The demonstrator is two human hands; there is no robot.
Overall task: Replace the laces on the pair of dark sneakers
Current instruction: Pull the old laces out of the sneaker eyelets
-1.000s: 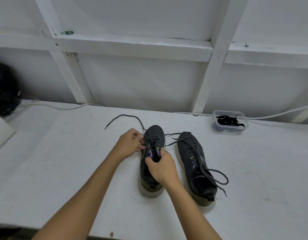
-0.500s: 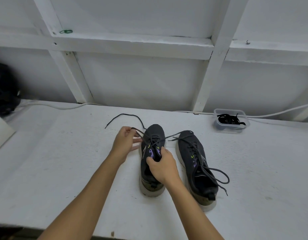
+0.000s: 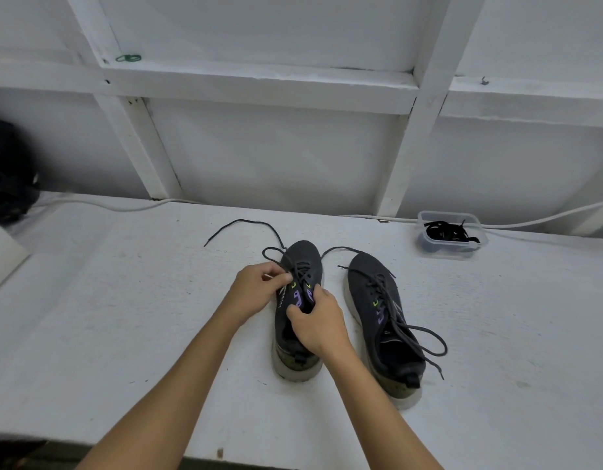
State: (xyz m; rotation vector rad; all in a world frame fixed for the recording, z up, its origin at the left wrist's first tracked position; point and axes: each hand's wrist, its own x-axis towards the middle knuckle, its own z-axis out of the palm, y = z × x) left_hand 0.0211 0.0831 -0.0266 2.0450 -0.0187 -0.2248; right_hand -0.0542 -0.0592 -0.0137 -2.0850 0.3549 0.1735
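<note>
From the head camera, two dark sneakers are sitting side by side on the white desk, toes pointing toward the white wall. The left sneaker is lying directly under both hands, while the right sneaker is resting just beside it, apart from the hands.

The left hand is curling its fingers and pinching the dark lace at the left side of the left sneaker's eyelets. That lace is looping up past the toe, and one free end is trailing across the desk to the left and away. The right hand is gripping the tongue area of the same sneaker, thumb and fingers closing around the upper near the purple and green marks.

The right sneaker is keeping its own lace threaded, with loose loops spilling over its heel side onto the desk.

Near the wall on the right, a small clear container is holding a bundle of black laces. A white cable is running along the back edge of the desk, and a dark rounded object is sitting at the far left.
</note>
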